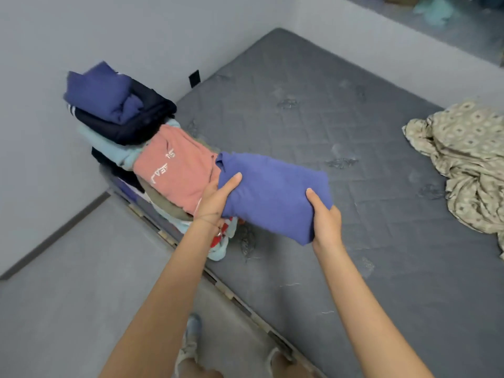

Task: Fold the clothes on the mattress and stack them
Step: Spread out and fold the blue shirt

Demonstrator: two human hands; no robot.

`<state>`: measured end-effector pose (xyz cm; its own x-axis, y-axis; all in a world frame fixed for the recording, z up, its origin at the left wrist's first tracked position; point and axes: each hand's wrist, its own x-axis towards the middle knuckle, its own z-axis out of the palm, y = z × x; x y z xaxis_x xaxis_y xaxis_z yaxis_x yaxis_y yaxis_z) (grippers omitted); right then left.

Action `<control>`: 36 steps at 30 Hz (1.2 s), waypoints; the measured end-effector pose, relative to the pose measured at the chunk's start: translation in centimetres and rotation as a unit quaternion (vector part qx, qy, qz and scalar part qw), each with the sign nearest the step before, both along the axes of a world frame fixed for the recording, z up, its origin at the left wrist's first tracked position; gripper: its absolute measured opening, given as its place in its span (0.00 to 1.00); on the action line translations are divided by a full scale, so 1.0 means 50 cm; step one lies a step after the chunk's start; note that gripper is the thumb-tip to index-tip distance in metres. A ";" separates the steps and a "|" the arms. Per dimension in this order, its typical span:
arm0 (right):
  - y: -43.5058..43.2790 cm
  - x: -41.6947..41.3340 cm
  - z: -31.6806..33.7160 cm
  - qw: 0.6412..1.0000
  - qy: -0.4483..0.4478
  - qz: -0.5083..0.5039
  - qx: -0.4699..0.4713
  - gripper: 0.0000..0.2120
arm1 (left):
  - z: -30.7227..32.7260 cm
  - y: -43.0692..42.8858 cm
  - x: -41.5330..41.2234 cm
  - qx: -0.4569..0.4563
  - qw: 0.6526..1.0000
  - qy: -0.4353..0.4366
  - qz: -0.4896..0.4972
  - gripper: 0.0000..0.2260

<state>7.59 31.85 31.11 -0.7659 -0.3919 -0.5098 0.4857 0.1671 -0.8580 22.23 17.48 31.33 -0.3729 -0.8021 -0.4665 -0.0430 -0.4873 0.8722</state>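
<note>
Head view: grey quilted mattress [313,110], grey walls; left hand [215,199], right hand [326,218] grasp folded blue garment [272,192].

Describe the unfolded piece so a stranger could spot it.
On the grey quilted mattress, look to the right side, away from the stack of folded clothes. The crumpled beige cloth there is the only loose, patterned piece; the rest are folded.

Flat, cool, even light; I can't see the source. No glare, shadows soft and weak. Overall focus soft. Wide-angle bend: mattress [300,91] edge and skirting [54,235] bow toward 7 o'clock. Stack [120,105] at 10 o'clock looks motion-smeared. 1 o'clock corner dim, blurred.
</note>
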 end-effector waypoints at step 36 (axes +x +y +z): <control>-0.437 0.272 0.039 0.989 0.112 0.016 0.093 0.09 | 0.044 -0.560 0.223 -0.213 0.919 -0.177 -0.281 0.10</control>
<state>21.21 10.00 33.05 -0.8563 -0.3334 -0.3946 0.2788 0.3448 -0.8963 33.40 -10.52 33.52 -0.6690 -0.6676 -0.3268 -0.5014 0.0807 0.8614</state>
